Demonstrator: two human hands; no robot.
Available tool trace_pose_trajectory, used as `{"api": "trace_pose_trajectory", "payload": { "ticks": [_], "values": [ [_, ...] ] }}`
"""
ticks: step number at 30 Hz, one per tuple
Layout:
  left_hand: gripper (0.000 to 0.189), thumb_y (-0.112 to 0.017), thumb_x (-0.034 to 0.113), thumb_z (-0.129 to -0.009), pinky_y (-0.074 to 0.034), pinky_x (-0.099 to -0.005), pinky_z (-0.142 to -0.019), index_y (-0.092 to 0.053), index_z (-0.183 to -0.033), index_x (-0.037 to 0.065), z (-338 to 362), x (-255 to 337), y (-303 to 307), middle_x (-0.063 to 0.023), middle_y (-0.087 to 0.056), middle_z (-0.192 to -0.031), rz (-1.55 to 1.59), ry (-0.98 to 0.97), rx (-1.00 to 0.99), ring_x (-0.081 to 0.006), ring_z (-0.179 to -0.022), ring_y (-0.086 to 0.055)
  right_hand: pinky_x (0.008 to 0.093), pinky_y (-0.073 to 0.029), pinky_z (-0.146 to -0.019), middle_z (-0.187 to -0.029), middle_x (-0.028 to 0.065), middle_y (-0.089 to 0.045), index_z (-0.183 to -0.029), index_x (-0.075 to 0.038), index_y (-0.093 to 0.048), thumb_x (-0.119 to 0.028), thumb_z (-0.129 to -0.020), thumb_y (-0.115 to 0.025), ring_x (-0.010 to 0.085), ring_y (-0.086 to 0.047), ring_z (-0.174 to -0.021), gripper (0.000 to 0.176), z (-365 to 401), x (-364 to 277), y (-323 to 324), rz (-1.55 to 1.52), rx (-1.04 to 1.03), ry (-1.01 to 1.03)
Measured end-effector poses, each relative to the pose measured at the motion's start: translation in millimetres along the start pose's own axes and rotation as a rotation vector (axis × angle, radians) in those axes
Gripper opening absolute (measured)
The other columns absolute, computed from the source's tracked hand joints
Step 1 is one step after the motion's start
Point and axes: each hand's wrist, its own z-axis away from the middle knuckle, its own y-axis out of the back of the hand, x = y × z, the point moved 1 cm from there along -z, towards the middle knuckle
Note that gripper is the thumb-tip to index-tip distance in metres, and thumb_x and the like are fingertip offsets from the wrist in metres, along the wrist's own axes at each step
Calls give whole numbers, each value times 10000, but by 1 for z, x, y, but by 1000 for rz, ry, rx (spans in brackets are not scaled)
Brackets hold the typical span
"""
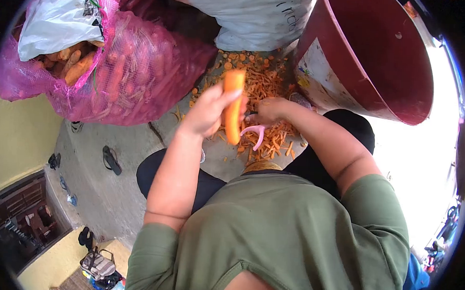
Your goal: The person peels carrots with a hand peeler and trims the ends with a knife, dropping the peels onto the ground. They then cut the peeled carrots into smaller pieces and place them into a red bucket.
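Note:
My left hand (210,110) is closed around a peeled orange carrot (233,106), held upright above the floor and slightly blurred. Just to its right, my right hand (269,111) is closed, fingers partly hidden, with a pink Y-shaped peeler (259,133) sticking out below it. The peeler's forked end points toward the carrot without touching it. Beneath both hands lies a pile of orange carrot peelings (261,81) on the concrete floor, with several round cut pieces at its far edge.
Pink mesh sacks (137,68) full of carrots stand at the left, one topped with a white plastic bag (58,26). A white sack (253,16) with writing is ahead. A large dark red tub (345,56) leans at the right. Slippers (111,160) lie on the floor at left.

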Motion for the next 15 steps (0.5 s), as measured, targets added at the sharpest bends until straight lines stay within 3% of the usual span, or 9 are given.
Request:
{"api": "trace_pose_trajectory", "payload": {
  "ticks": [2, 4, 5, 7, 8, 10, 12, 13, 15],
  "values": [
    [430, -455, 155, -860, -462, -337, -763, -293, -1232, 12, -20, 46, -47, -138, -487, -1065, 20, -250, -155, -209, -920, -530, 393, -426, -747, -890, 149, -598, -887, -23, -610, -540, -807, -375, 311, -554, -850, 574, -1, 3, 1, 72, 9, -17],
    [545, -464, 132, -853, -419, -353, -850, -173, -1294, 1, -19, 84, -93, -163, -408, -1203, 125, -444, -327, -249, -1055, -464, 388, -430, -748, -899, 138, -599, -903, -31, -607, -536, -806, -382, 307, -554, -860, 561, 13, -5, 13, 136, -27, -54],
    [512, -474, 105, -842, -422, -338, -844, -227, -1277, -4, -19, 94, -109, -165, -407, -1210, 202, -486, -348, -252, -1078, -451, 390, -430, -750, -901, 140, -599, -907, -33, -607, -534, -806, -383, 306, -554, -865, 558, 4, 3, 8, 138, 62, -25],
    [455, -479, 102, -837, -427, -323, -836, -303, -1241, -10, -9, 108, -119, -158, -424, -1199, -90, -659, -277, -242, -1063, -467, 392, -430, -756, -895, 152, -597, -901, -32, -613, -535, -799, -401, 312, -553, -870, 556, -55, 44, -31, 105, 209, 124],
    [428, -482, 100, -835, -430, -315, -832, -340, -1222, -14, -3, 111, -122, -155, -433, -1194, -237, -740, -239, -237, -1055, -475, 391, -429, -761, -894, 154, -597, -900, -30, -614, -538, -797, -404, 312, -553, -872, 559, -39, 35, -18, 88, 158, 51],
    [253, -520, 121, -816, -438, -265, -778, -529, -1028, -18, 18, 122, -97, -111, -549, -1053, -530, -613, -48, -165, -941, -538, 389, -427, -769, -893, 160, -597, -897, -26, -616, -543, -792, -411, 313, -553, -877, 566, 15, 7, 17, 49, 52, -97],
    [174, -534, 138, -811, -422, -225, -685, -580, -886, -12, 39, 141, -51, -57, -587, -885, -965, -352, 29, -92, -789, -529, 392, -427, -773, -885, 160, -598, -889, -26, -618, -555, -788, -410, 311, -553, -885, 577, 8, 15, 14, 55, 59, -71],
    [216, -605, 219, -761, -418, -256, -551, -609, -789, 5, 50, 150, -24, -35, -587, -646, -1213, -243, 213, -76, -597, -517, 392, -427, -774, -886, 159, -598, -887, -27, -618, -557, -789, -409, 309, -552, -888, 578, 11, 14, 16, 45, 59, -77],
    [299, -619, 309, -726, -437, -341, -600, -609, -744, 10, 67, 170, 23, -141, -571, -607, -1641, -54, 784, -224, -590, -564, 391, -427, -776, -893, 158, -596, -884, -29, -619, -560, -789, -407, 307, -551, -895, 579, 15, 11, 18, 63, 58, -80]
  ]
}}
